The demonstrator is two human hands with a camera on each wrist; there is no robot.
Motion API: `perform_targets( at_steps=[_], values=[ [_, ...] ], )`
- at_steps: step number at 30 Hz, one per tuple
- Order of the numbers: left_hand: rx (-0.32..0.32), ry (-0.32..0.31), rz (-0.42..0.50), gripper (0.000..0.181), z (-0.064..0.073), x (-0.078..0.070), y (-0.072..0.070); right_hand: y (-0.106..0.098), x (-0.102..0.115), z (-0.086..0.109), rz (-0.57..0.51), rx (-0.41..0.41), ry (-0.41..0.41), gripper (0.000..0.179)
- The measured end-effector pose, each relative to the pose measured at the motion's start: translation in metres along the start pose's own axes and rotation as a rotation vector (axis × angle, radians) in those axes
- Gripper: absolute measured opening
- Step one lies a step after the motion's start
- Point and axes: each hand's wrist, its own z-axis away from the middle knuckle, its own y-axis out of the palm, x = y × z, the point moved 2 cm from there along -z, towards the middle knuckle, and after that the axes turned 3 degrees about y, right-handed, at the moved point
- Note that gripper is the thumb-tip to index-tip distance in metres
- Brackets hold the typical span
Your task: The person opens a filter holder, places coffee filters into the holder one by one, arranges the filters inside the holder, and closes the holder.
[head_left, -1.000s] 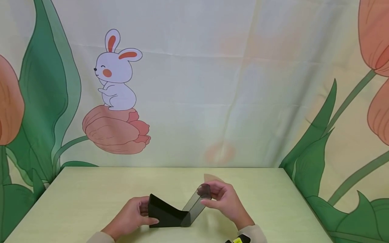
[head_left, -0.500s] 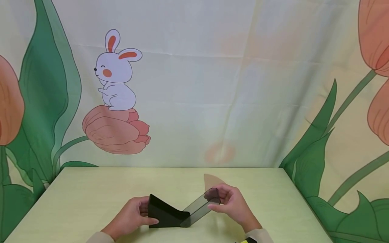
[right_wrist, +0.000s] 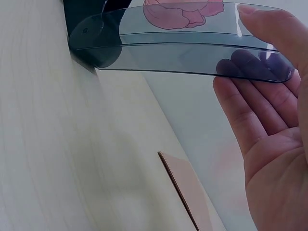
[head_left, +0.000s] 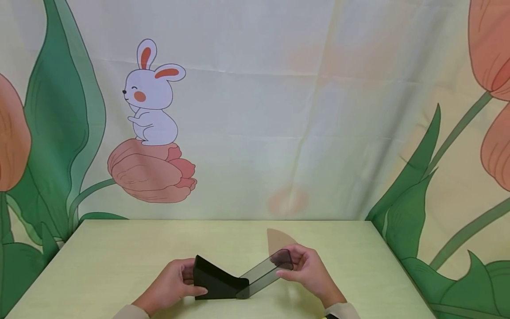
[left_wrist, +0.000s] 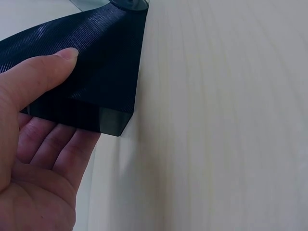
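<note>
A black wedge-shaped box point(head_left: 219, 282) with a ribbed side stands on the table, its see-through smoky lid point(head_left: 260, 275) joined at the right end and swung up and out to the right. My left hand point(head_left: 171, 282) grips the box's tall left end; in the left wrist view the thumb lies on the ribbed side and the fingers go behind it. At the lid's free end, my right hand point(head_left: 308, 269) pinches it between thumb and fingers. Through the clear lid point(right_wrist: 178, 53) the fingertips show in the right wrist view. What the box holds is hidden.
Behind the right hand lies a flat tan piece point(head_left: 276, 241) with a curved edge, partly covered by the hand and lid. The pale wooden table point(head_left: 167, 239) ends at a printed cloth backdrop point(head_left: 247, 133) with a rabbit and tulips.
My right hand has moved right and down, swinging the lid further away from the box. More of the tan piece now shows. The left hand and the box have stayed in place.
</note>
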Motion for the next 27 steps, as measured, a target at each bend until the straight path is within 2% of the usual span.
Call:
perform_targets(
  at_steps=[8, 14, 17, 22, 25, 27],
  values=[
    [0.007, 0.010, 0.012, 0.050, 0.001, 0.002, -0.001, 0.000, -0.003, 0.001, -0.032, 0.019, -0.003, 0.043],
    [0.003, 0.007, 0.006, 0.050, 0.000, 0.000, 0.000, -0.004, -0.003, 0.002, -0.009, 0.006, -0.001, 0.047],
    [0.004, 0.015, 0.002, 0.050, 0.000, 0.000, 0.000, -0.010, -0.001, 0.003, 0.011, -0.032, -0.009, 0.046],
    [0.001, 0.017, -0.006, 0.050, 0.000, 0.001, -0.001, -0.026, -0.001, -0.005, 0.100, -0.117, -0.019, 0.030],
    [-0.001, 0.013, -0.006, 0.050, 0.000, 0.001, -0.001, -0.033, -0.004, -0.014, 0.167, -0.186, 0.027, 0.031],
    [0.000, 0.015, -0.009, 0.050, 0.001, 0.001, 0.000, -0.036, -0.006, -0.020, 0.217, -0.241, 0.089, 0.033]
  ],
)
